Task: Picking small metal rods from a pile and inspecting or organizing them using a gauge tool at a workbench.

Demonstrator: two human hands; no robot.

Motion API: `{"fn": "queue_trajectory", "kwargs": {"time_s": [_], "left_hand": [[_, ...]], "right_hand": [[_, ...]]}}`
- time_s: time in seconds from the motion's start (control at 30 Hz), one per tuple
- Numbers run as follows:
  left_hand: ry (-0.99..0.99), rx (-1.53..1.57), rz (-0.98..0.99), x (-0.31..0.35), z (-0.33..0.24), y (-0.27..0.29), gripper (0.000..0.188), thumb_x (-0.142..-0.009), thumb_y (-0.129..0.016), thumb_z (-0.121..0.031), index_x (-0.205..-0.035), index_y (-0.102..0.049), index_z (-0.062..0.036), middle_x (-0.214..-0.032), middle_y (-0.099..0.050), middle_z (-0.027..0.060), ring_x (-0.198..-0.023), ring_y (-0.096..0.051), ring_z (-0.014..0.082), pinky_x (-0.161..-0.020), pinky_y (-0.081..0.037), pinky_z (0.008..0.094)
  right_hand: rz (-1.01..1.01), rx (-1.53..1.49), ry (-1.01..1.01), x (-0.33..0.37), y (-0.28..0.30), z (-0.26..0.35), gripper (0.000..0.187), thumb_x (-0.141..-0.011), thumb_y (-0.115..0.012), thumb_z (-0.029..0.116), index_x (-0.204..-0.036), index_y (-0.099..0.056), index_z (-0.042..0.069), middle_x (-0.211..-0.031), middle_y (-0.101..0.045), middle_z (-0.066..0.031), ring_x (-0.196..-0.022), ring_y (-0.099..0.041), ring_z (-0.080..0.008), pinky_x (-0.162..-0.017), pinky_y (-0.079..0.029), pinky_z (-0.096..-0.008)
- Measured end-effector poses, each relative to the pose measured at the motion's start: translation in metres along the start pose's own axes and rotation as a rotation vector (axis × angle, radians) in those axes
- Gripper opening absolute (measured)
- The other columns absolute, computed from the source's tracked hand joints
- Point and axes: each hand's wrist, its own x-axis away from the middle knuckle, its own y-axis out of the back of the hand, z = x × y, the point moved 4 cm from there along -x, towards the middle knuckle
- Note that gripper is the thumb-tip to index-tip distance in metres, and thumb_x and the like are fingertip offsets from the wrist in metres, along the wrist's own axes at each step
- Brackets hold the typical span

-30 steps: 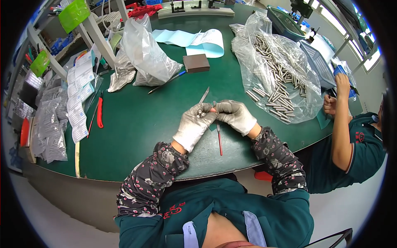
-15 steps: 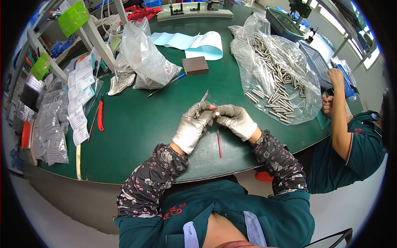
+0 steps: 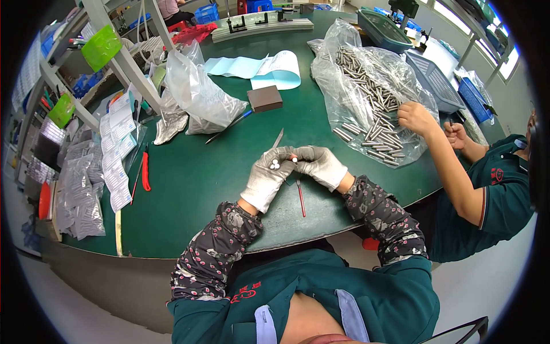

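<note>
Biggest worry on the green counter (image 3: 195,189): a spill from the clear bag (image 3: 330,86), right of the brown block (image 3: 265,98), if tugged by the co-worker's hand (image 3: 416,118), likewise right of the block. Hard to tell whether fully under plastic at the near end; if not, apt to roll. Next, a nick from the pointed blade (image 3: 279,137), just to the near side of the block, if brushed by the left hand (image 3: 263,179). Lesser, a knock to the red-handled tool (image 3: 301,202), farther to the near side of the block. Least, a dropped piece, likely caused by slick metal and a crowded left palm.

As for looks, in bulk right of the block: slim, straight, silvery pins (image 3: 375,92), heaped every which way. Fewer, to the near side of the block: a cluster (image 3: 275,164), closed snugly into the left hand, showing round, white-bright ends. Smallest, slightly right of and nearer than the block: a single pin (image 3: 295,160), pinched in the right hand (image 3: 322,168), seen end-on, length hidden. Cannot tell whether also steadied by left fingertips; no slack visible in either grip.
</note>
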Motion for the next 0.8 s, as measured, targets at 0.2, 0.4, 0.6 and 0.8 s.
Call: {"fn": "queue_trajectory", "kwargs": {"time_s": [0.2, 0.4, 0.6, 0.8], "left_hand": [[-0.181, -0.304, -0.103, 0.006, -0.012, 0.001, 0.018, -0.075, -0.061, -0.003, -0.093, -0.058, -0.0043, -0.085, -0.062, 0.005, -0.075, -0.056, 0.0121, -0.07, -0.045, 0.022], [-0.409, -0.989, 0.17, 0.027, -0.021, -0.013, 0.025, -0.072, -0.056, -0.01, -0.096, -0.058, -0.0131, -0.067, -0.055, 0.0056, -0.06, -0.058, 0.0247, -0.05, -0.046, 0.0353], [-0.297, -1.081, 0.297, 0.032, -0.011, -0.02, 0.032, -0.074, -0.051, -0.012, -0.105, -0.054, -0.0133, -0.071, -0.056, 0.0065, -0.06, -0.058, 0.0245, -0.049, -0.045, 0.036], [-0.273, -1.023, 0.311, 0.031, -0.009, -0.021, 0.031, -0.072, -0.051, -0.01, -0.103, -0.054, -0.0106, -0.072, -0.056, 0.0077, -0.062, -0.059, 0.0259, -0.051, -0.047, 0.0368]], "right_hand": [[-0.105, 0.307, 0.083, 0.006, 0.01, 0.028, 0.02, -0.076, -0.062, 0.01, -0.094, -0.06, 0.001, -0.082, -0.059, -0.007, -0.076, -0.054, -0.0126, -0.073, -0.044, -0.0241], [-0.21, 1.085, 0.306, 0.007, 0.024, 0.05, 0.01, -0.072, -0.057, 0.007, -0.081, -0.059, 0.006, -0.072, -0.057, -0.0101, -0.069, -0.055, -0.0273, -0.062, -0.044, -0.0337], [-0.088, 1.238, 0.232, -0.006, 0.009, 0.047, 0.007, -0.071, -0.057, 0.009, -0.077, -0.058, 0.007, -0.072, -0.057, -0.0092, -0.069, -0.055, -0.0277, -0.061, -0.044, -0.0356], [-0.016, 0.848, 0.121, -0.014, 0.007, 0.035, 0.011, -0.076, -0.055, 0.016, -0.079, -0.058, 0.006, -0.072, -0.058, -0.0101, -0.072, -0.056, -0.0295, -0.064, -0.044, -0.0382]]}}
